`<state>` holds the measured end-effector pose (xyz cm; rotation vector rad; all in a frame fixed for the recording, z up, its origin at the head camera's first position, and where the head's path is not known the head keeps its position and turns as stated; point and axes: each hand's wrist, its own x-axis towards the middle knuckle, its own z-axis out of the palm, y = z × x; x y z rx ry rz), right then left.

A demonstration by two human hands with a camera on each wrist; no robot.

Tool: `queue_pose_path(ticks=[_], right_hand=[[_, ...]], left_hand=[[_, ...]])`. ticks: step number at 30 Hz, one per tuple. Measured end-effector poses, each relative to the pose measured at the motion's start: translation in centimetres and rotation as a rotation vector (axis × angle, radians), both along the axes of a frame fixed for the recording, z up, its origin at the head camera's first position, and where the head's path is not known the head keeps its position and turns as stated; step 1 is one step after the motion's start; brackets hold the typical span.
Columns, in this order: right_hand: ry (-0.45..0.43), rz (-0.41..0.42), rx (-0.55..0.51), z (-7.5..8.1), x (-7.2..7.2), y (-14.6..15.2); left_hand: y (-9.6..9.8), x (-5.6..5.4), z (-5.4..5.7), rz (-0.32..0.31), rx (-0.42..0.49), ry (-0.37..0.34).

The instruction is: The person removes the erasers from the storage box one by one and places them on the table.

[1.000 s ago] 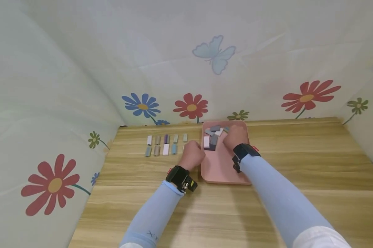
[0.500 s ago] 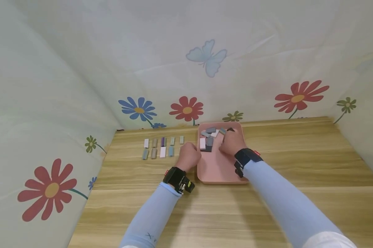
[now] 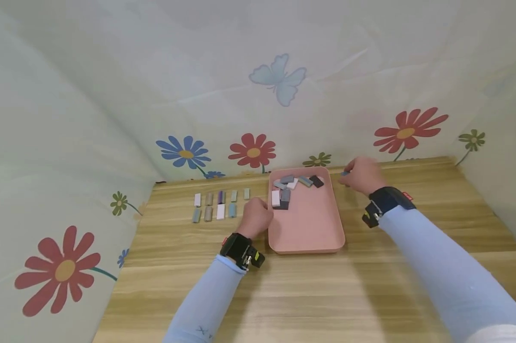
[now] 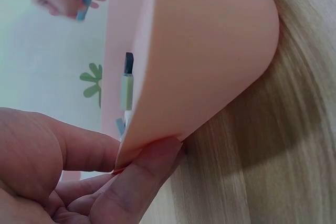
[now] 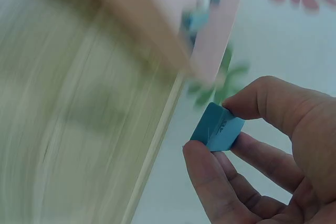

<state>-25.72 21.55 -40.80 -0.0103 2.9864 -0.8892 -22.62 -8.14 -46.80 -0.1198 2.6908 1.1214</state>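
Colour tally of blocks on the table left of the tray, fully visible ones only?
White blocks: 2
Tan blocks: 2
Pale green blocks: 2
Blue-teal blocks: 2
Purple block: 1
Total: 9; left hand may hide more

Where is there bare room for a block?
Free: near half of the pink tray; table in front, between the forearms. Crowded: the tray's far end, with loose blocks; left of the tray, with block rows and the left hand.
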Motion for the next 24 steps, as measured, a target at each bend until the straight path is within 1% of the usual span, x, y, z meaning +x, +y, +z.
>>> queue_pose_path(ticks=[2, 4, 7, 10, 14, 16, 19, 24], right_hand=[[0.017, -0.025, 0.022, 0.1, 0.0, 1.7], [0.031, -0.044, 0.037, -0.3, -0.2, 3.1], [0.033, -0.062, 0.077, -1.5, -0.6, 4.4], [0.0, -0.06, 0.131, -2.9, -0.9, 5.1], [-0.055, -0.023, 0.143, -4.3, -1.1, 5.4], [-0.086, -0.001, 0.118, -4.8, -1.3, 5.3], [-0.098, 0.038, 0.11, -5.3, -1.7, 5.3], [-0.094, 0.057, 0.122, -6.3, -2.4, 5.3]], left_hand=[[-0.3, 0.0, 0.0, 0.004, -0.005, 0.002], [-0.6, 0.1, 0.1, 0.013, -0.009, 0.001], [-1.0, 0.1, 0.1, 0.025, -0.011, -0.006], [-1.1, 0.2, 0.0, 0.025, -0.007, -0.013], [-0.9, 0.3, -0.3, 0.021, 0.001, -0.007], [-0.7, 0.3, -0.3, 0.02, 0.0, 0.001], [-0.3, 0.3, -0.2, 0.015, 0.0, 0.003], [0.1, 0.4, 0.1, 0.02, 0.006, -0.017]])
